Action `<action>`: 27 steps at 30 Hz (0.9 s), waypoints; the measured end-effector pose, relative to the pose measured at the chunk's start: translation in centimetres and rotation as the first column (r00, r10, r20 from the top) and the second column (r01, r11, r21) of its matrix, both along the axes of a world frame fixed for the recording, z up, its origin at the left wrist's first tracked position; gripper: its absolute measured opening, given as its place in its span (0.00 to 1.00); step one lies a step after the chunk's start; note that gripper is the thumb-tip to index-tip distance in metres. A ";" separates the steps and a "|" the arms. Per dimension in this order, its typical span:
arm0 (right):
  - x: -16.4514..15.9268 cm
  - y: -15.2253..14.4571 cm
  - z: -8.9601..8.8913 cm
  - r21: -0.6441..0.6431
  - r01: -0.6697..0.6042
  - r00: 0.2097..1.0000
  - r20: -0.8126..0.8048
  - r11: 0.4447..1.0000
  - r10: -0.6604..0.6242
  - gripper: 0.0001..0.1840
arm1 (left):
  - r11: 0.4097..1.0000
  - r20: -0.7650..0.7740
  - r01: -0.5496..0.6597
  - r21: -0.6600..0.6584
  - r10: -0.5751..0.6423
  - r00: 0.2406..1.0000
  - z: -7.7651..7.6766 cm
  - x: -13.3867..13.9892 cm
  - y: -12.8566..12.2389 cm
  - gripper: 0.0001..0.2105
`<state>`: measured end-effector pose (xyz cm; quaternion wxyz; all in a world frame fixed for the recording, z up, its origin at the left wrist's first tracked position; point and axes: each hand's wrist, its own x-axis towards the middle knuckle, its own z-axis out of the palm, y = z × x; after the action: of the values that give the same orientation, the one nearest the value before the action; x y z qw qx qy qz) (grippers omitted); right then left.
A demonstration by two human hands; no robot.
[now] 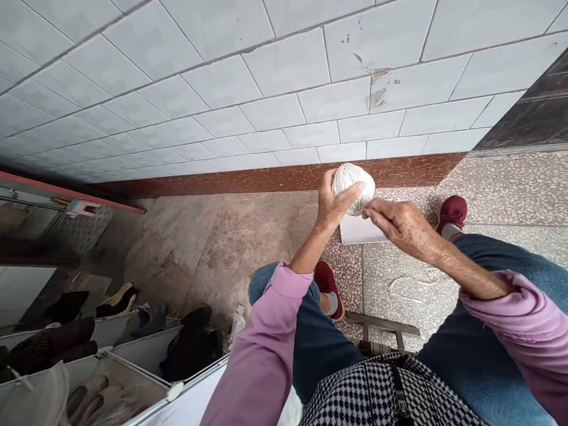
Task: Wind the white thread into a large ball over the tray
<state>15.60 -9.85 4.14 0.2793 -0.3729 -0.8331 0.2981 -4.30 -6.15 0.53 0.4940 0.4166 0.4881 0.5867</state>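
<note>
A ball of white yarn [348,177] is held up in front of the wall's foot, with my left hand [332,204] wrapped round its left side and the thumb across its front. At the ball's lower right edge, my right hand [399,225] pinches the yarn between thumb and forefinger, the other fingers curled in; the strand itself is mostly hidden there. Beneath both hands a white box or board [361,231] rests on the floor, partly covered by them. A loose length of white yarn [417,284] trails over the speckled floor between my legs.
A white tiled wall [284,83] with a red-brown base strip [248,180] stands ahead. To the lower left is a white rack [146,349] of shoes. My red shoes [452,213] are on the floor, and a wooden stool part [386,324] shows below me.
</note>
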 end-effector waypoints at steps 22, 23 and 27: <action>1.7 4.6 0.2 -0.113 0.122 0.916 -0.370 0.986 -0.156 0.34 | 0.827 0.056 0.559 0.059 -0.562 0.826 -0.3 0.1 -2.5 0.42; 1.2 4.5 -0.3 -0.157 0.095 0.907 -0.394 0.983 -0.151 0.34 | 0.859 0.058 0.509 0.058 -0.512 0.857 -0.1 0.0 -2.5 0.42; -0.3 4.0 -2.3 -0.243 0.068 0.890 -0.423 0.968 -0.169 0.29 | 0.949 0.123 0.309 0.064 -0.315 0.941 0.8 0.1 -2.5 0.42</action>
<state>15.30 -5.84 1.80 0.4349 -0.3750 -0.6854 0.4477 -4.21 -8.62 1.30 0.6024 0.4599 0.3694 0.5378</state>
